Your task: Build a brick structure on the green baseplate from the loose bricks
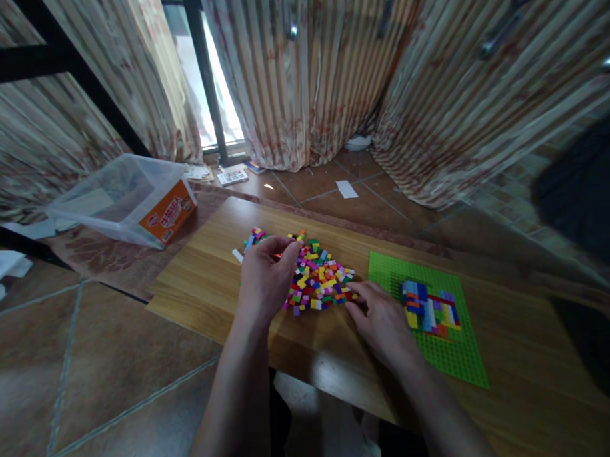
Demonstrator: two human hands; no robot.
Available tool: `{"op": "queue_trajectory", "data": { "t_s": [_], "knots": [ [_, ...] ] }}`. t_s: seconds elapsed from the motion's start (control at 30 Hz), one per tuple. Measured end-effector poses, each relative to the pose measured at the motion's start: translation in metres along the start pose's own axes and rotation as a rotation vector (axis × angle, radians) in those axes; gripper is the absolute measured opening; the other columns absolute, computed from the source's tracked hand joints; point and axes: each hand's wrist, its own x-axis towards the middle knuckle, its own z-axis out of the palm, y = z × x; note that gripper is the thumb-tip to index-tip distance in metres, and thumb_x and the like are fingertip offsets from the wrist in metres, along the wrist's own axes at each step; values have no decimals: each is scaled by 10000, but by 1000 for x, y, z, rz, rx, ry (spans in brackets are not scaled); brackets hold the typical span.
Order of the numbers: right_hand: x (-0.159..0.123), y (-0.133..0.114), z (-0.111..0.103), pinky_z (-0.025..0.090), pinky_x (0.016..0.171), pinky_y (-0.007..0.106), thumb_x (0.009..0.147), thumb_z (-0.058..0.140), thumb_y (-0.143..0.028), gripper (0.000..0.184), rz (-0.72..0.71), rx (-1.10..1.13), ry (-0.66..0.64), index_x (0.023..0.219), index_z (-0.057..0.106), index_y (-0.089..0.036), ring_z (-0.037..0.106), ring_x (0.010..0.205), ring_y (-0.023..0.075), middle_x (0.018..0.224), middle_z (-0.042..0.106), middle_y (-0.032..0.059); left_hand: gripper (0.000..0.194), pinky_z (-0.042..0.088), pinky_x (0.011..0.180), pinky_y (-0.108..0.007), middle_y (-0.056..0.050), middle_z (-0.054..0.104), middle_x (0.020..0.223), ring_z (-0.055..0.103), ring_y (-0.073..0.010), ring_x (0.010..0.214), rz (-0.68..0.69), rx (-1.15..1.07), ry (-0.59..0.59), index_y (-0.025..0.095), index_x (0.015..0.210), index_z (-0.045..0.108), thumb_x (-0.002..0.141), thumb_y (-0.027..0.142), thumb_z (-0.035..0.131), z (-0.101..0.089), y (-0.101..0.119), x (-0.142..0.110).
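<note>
A loose pile of small multicoloured building bricks (314, 281) lies on the wooden table in front of me. My left hand (269, 273) is over the left side of the pile, thumb and fingertips pinched together. Whatever may be between them is too small to make out. At the pile's right edge, my right hand (383, 319) rests low with thumb and index finger apart, close to the nearest bricks. Just right of it lies a green baseplate (467, 356), carrying a built-up block of coloured bricks (428, 311) in blue, yellow, red and white.
The wooden table (196, 275) runs across the view. A clear plastic bin (124, 195) with an orange label stands on the floor mat to the left. Papers (232, 175) lie near the curtains (300, 89). A dark object (592, 345) is on the table's right side.
</note>
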Motion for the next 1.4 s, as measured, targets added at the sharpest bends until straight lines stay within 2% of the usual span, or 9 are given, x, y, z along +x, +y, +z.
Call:
{"op": "queue_trajectory", "data": {
  "t_s": [0.27,0.43,0.6,0.7,0.87,1.0,1.2,1.4],
  "knots": [
    [6,-5,15,558,905,443,839,543,-207,297,-11,137,55,1102,675,-243,684,1005,254,1139,687,87,204,375,491,-209,-10,679,671,514,-99,528,-28,-54,76,140,811,731,772,330,669,-10,0,3],
    [8,-6,14,548,938,442,867,522,-224,279,-27,144,83,1097,679,-216,671,1058,254,1199,669,106,192,378,496,-198,-20,685,722,516,-79,535,-40,-238,158,139,820,716,760,318,684,-14,6,2],
    [9,-13,8,562,881,395,901,523,-255,230,-62,113,179,1035,707,-223,680,993,234,1107,691,95,219,391,522,-199,-28,691,813,527,-65,563,-66,-463,268,160,831,685,739,358,700,-21,5,5],
    [8,-24,11,554,864,363,918,534,-249,204,-137,148,208,982,727,-236,675,971,215,1060,692,79,204,398,534,-193,-19,677,828,523,-54,569,-103,-568,312,162,826,671,730,339,704,-25,5,6],
    [0,-52,38,537,839,354,934,533,-199,227,-331,232,83,999,741,-262,632,970,200,1087,666,67,187,391,520,-160,6,646,762,507,-33,545,-122,-740,356,144,790,670,672,268,747,-26,9,6],
    [-3,-73,64,492,907,414,937,543,-203,203,-499,150,65,1001,733,-238,556,1086,242,1190,625,103,190,389,507,-145,5,647,743,515,-30,539,-113,-795,365,134,780,684,659,257,764,-25,10,5],
    [1,-87,78,433,975,482,947,533,-246,185,-446,-86,-40,976,712,-285,437,1236,291,1386,526,84,199,395,505,-130,4,658,716,518,-25,526,-120,-833,387,133,767,691,635,246,788,-31,8,6],
    [2,-88,80,433,988,490,929,548,-188,167,-433,-51,-36,909,701,-251,422,1274,299,1401,527,84,214,387,486,-127,12,664,733,529,-25,523,-105,-839,452,140,757,686,620,255,804,-41,7,7]
  ]
}}
